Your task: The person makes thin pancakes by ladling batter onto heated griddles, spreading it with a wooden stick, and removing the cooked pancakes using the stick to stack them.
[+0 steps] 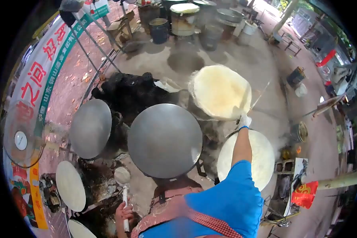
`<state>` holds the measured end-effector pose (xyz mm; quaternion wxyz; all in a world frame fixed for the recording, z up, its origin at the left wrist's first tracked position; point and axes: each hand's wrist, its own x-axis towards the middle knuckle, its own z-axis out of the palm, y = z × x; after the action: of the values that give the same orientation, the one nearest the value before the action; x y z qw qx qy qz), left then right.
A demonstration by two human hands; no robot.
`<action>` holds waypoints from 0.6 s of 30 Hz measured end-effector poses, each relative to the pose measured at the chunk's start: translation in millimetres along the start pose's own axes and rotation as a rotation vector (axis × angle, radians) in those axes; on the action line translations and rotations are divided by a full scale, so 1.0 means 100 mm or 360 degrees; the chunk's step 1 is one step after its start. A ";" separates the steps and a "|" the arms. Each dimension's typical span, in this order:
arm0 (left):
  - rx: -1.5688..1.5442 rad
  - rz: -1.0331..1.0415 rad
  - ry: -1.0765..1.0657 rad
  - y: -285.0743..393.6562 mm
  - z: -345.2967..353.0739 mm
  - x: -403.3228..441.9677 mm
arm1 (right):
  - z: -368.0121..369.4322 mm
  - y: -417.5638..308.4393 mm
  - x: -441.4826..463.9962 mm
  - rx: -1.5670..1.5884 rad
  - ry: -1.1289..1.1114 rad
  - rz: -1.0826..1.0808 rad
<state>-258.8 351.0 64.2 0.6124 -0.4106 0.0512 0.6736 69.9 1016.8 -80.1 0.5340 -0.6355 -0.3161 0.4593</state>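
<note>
My right hand (245,120), in a white glove, reaches forward with its fingers closed on the near edge of a large thin pancake (220,91). This pale round sheet lies beyond the griddles, with layered edges showing at its left side. Below my right arm a round griddle carries another pale pancake (261,154). My left hand (124,213) is low in view, wrapped around the white handle of a ladle (122,175) whose round end looks coated with pale batter. A bare grey griddle (164,141) sits between my hands.
Another grey griddle (91,129) tilts at the left, above a batter-covered griddle (70,185) and a further one partly cut off. Blackened lumps (133,93) lie behind. Buckets (158,31) and a drum (183,23) stand at the back. A printed banner (37,77) runs along the left.
</note>
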 end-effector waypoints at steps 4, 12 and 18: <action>0.0197 0.0293 0.0137 -0.15 -0.08 -0.07 | -0.13 0.27 0.42 -0.0512 -0.0058 -0.0218; 0.0435 0.0965 0.0154 -0.88 -0.87 -0.39 | 1.36 -0.26 -1.25 -0.0725 -0.1230 -0.0644; -0.0445 0.1313 -0.0425 -1.64 -1.80 -0.48 | 2.06 0.22 -3.99 -0.1302 -0.3062 -0.0615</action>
<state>-32.8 250.3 46.3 0.2326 -0.3441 0.0395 0.9088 -272.8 735.8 -4.7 -0.1310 -0.0752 -0.8313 0.5349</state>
